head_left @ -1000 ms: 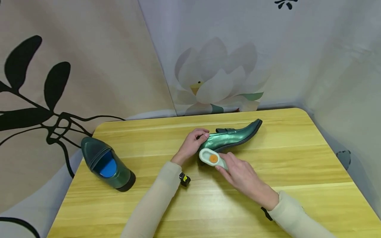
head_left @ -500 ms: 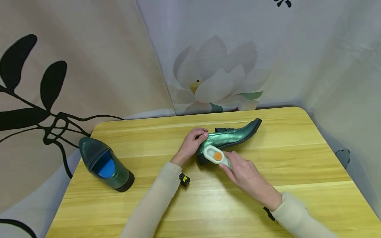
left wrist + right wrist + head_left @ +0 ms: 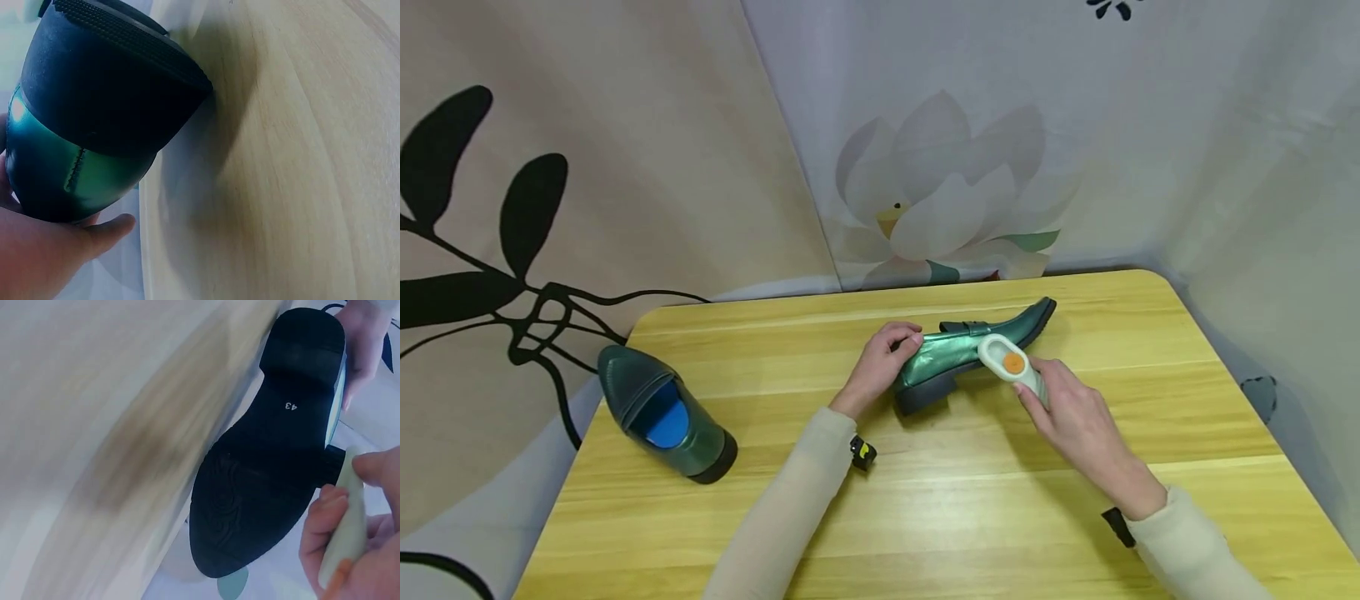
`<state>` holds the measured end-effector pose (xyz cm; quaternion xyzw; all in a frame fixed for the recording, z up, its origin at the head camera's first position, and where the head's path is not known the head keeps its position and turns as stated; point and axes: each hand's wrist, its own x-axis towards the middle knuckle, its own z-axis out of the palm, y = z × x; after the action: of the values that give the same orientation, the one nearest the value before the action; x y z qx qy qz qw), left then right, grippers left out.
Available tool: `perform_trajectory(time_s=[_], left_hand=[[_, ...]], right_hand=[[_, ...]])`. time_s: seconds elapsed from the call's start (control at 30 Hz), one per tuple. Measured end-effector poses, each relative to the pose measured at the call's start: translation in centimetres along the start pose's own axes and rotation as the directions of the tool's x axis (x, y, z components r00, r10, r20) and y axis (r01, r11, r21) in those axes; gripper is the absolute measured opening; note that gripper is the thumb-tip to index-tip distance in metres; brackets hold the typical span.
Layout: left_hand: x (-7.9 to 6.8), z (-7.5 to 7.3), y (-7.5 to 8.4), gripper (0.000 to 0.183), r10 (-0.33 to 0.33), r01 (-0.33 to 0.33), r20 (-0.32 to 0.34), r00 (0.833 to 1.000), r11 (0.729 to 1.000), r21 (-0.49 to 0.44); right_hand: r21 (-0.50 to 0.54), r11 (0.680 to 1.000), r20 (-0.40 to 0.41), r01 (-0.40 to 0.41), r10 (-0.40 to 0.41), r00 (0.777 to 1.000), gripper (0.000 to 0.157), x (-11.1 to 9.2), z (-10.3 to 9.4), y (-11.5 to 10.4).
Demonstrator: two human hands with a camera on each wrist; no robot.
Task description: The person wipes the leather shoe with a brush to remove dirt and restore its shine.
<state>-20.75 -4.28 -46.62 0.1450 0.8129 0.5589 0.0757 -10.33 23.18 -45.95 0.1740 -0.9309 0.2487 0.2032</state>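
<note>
At table (image 3: 925, 517) | two shoes (image 3: 946, 356) | left fingers (image 3: 898, 332) grip one | right fingers (image 3: 322, 519) pinch one brush (image 3: 1013, 363)

Across the lower part of my head view lies a yellow wooden table (image 3: 925, 533) with streaked grain and rounded far corners. Near its left edge I note an upright dark-green shoe with a bright blue insole (image 3: 694, 452), its toe pointing away. Behind the table I see a creased cream fabric panel (image 3: 662, 142), printed with a black branch of broad leaves (image 3: 533, 212); a slanting line divides it from a whitish fabric panel (image 3: 1187, 167). The latter bears a pale grey lotus print (image 3: 951, 212) with a green pointed leaf (image 3: 1036, 241) at its lower right.
</note>
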Motion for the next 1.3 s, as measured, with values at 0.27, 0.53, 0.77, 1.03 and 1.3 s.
perform_trajectory(time_s=[0.27,0.53,0.77,1.03,1.3], left_hand=[[0.0,0.0,0.2,0.031,0.007,-0.006,-0.008,1.0,0.999,0.039],[-0.2,-0.1,0.2,0.031,0.043,-0.041,-0.015,0.999,0.995,0.093],[-0.3,-0.1,0.0,0.031,0.052,-0.051,-0.009,0.999,0.994,0.097],[-0.2,0.0,0.0,0.033,0.05,-0.049,0.001,0.999,0.994,0.102],[-0.3,0.0,0.0,0.032,0.055,-0.055,0.005,0.998,0.992,0.111]], right_hand=[[0.063,0.995,0.045,0.079,-0.082,0.996,0.043,0.9,1.6,-2.2],[0.06,0.972,0.044,0.227,-0.229,0.972,0.046,1.6,3.5,-4.5],[0.01,0.997,-0.028,0.082,-0.082,0.996,0.046,0.6,1.3,-0.9],[0.035,0.999,-0.041,0.032,-0.03,0.999,0.046,0.9,0.6,-0.2],[0.075,0.997,0.021,0.036,-0.038,0.999,0.044,1.2,1.5,-1.8]])
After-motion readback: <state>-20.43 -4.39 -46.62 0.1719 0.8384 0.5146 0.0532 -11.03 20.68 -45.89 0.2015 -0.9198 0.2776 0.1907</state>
